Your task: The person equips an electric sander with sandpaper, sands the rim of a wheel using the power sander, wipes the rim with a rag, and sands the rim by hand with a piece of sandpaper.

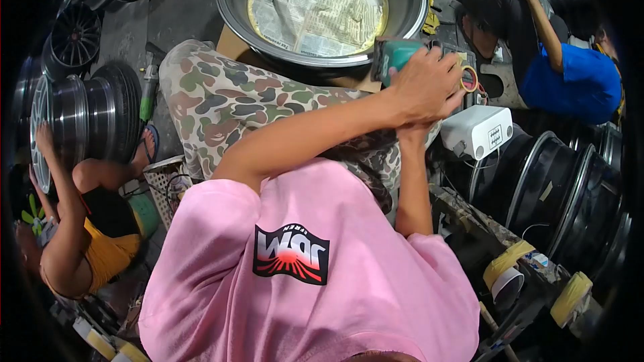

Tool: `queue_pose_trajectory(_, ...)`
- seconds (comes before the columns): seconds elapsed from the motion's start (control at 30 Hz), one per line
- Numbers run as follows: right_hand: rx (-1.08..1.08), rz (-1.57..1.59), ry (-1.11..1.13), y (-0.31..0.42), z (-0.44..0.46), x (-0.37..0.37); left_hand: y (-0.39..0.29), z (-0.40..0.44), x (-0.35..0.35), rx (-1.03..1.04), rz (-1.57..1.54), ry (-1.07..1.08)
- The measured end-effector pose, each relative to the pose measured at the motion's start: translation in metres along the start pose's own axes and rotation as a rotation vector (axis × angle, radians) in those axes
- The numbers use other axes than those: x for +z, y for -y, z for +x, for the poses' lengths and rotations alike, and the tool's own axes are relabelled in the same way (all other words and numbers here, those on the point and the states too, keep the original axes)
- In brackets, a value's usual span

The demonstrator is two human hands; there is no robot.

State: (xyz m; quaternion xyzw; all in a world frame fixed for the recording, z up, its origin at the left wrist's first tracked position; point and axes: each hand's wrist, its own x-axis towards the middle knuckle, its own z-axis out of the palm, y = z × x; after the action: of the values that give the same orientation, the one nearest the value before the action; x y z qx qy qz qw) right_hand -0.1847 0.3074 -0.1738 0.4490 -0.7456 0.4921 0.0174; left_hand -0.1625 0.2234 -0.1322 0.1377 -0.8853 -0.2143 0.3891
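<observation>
Beyond a "JDM" shirt point(365, 248) (pink), left hand point(426, 82) overlaps right hand point(421, 124).

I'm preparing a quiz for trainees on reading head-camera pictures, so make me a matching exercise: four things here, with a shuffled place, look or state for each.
1. newspaper
2. white plastic box
3. teal object
4. camouflage trousers

A. partly hidden by the left hand
B. patched in green and brown
C. to the right of the left hand
D. inside the wheel rim

Pairs: 1-D, 2-C, 3-A, 4-B
</observation>
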Motion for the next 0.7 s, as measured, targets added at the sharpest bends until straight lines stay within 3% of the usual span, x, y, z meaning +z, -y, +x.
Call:
queue_pose_trajectory(0.17,-0.032,0.026,-0.041,0.021,-0.031,0.012,-0.001,-0.035,-0.024,-0.044,-0.023,-0.012)
queue_pose_trajectory(0.33,0.02,-0.033,0.078,-0.009,0.008,-0.002,0.011,0.009,0.002,-0.023,-0.071,-0.08)
queue_pose_trajectory(0.43,0.028,0.093,-0.029,0.003,0.003,0.003,0.006,0.001,-0.004,-0.037,-0.079,-0.118)
queue_pose_trajectory(0.53,-0.029,-0.003,0.005,0.025,-0.024,0.009,0.002,-0.029,-0.023,-0.055,-0.061,-0.081)
queue_pose_trajectory(0.67,0.019,0.098,-0.01,0.007,-0.014,0.012,0.007,-0.016,-0.011,-0.038,-0.031,-0.09)
queue_pose_trajectory(0.7,-0.055,-0.046,0.05,-0.002,0.0,0.003,0.01,-0.003,-0.002,-0.03,-0.023,-0.1)
